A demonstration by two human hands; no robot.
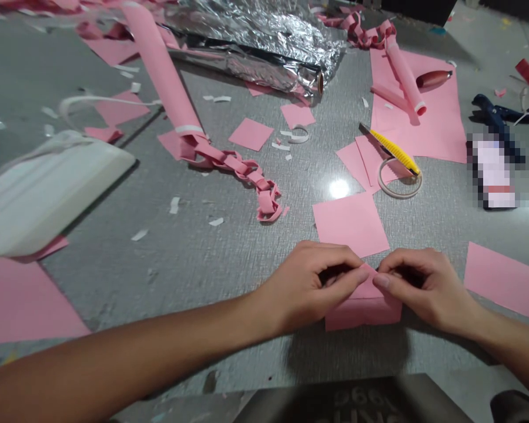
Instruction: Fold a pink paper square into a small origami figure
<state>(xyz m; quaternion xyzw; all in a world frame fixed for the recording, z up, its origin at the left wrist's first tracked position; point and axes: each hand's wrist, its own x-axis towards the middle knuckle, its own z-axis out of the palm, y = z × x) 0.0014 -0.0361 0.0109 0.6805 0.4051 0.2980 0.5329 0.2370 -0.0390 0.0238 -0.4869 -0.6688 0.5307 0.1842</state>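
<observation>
Near the table's front edge, a folded pink paper (364, 311) is pinched between both hands. My left hand (320, 282) grips its upper edge from the left, thumb and fingertips together. From the right, my right hand (418, 285) pinches the same edge a short gap away. The paper's lower part hangs toward me and shows a crease. Just beyond the hands lies a flat pink square (350, 223). A chain of folded pink paper (242, 167) stretches across the middle of the table from a pink paper roll (163, 70).
A yellow cutter (394, 151) lies by a tape ring (399, 187) on pink sheets. Behind are crumpled foil (255, 35) and a thin pink roll (405, 76). A white pouch (48, 188) lies left; a phone (494, 170) and pink sheet (506, 279) lie right.
</observation>
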